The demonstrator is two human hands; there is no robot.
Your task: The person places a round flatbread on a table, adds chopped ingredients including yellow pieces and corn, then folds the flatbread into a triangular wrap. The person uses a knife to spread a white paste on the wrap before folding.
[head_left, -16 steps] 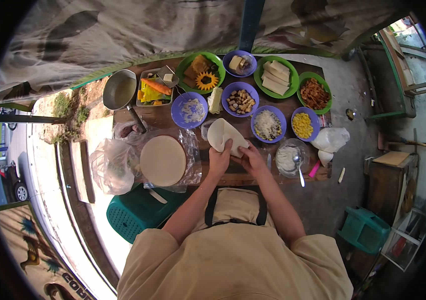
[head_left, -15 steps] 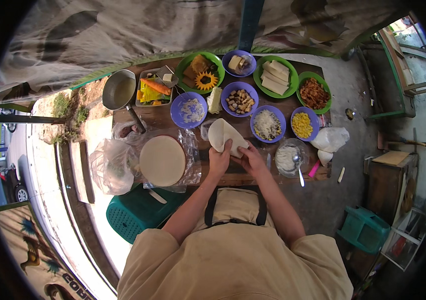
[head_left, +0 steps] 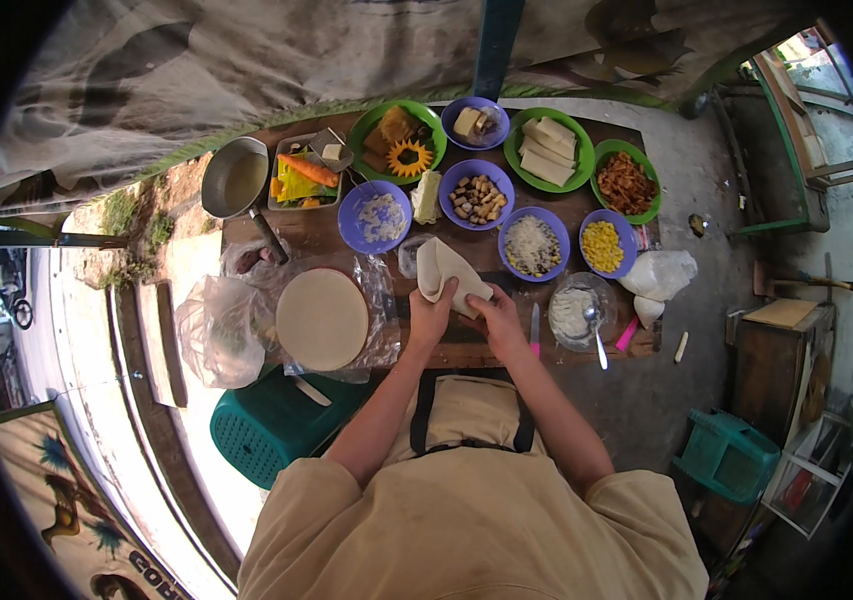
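My left hand [head_left: 430, 316] and my right hand [head_left: 495, 318] are both closed on one pale, floppy dough wrapper [head_left: 448, 264], held above the near middle of the table. The wrapper is folded over itself into a loose cone shape, with its rolled edge at the upper left. Whether it has anything inside is hidden. Left of my hands, a round stack of similar wrappers [head_left: 322, 318] lies on clear plastic. A knife [head_left: 534, 325] with a pink handle is just right of my right hand. Farther right sits a clear bowl of white paste [head_left: 574, 312] with a spoon [head_left: 598, 335].
Purple bowls hold brown chunks [head_left: 479, 200], grated white topping [head_left: 533, 246] and corn [head_left: 602, 246]. Green plates carry rolled wrappers [head_left: 547, 152] and shredded brown filling [head_left: 626, 184]. A saucepan [head_left: 234, 178] stands far left, its handle toward me. A green plastic stool [head_left: 276, 425] is below the table's left edge.
The wrapper's upper flap has folded down, so its cone looks narrower and more closed. Both hands keep hold in nearly the same place. The knife shows more beside the right hand.
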